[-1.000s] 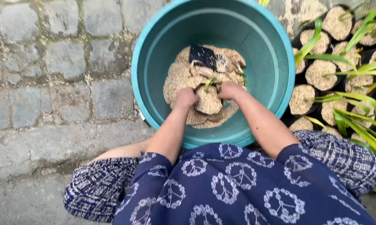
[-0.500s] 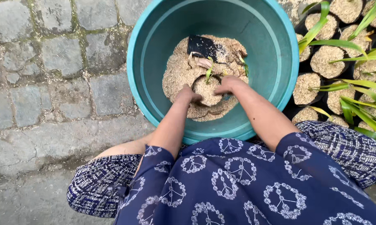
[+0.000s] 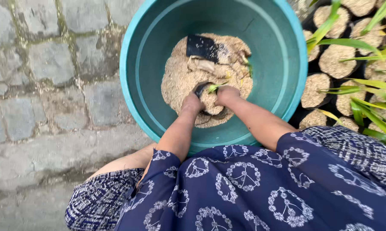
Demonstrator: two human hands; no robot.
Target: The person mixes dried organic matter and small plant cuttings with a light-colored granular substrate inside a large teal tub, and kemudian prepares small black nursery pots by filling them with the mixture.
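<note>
Hands, left (image 3: pixel 192 104) and right (image 3: pixel 227 95), fingers clasping small husk-filled black bag (image 3: pixel 210 100) inside teal basin (image 3: pixel 137 55).

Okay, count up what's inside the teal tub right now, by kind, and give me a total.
Inside the teal tub:
Hands, left hand and right hand: 2
Small black bag with a green shoot, held between both hands: 1
Flat black bag lying on the husk: 1
Heap of tan husk: 1
Total: 5

The pale scraps near the flat bag are too unclear to count.
</note>
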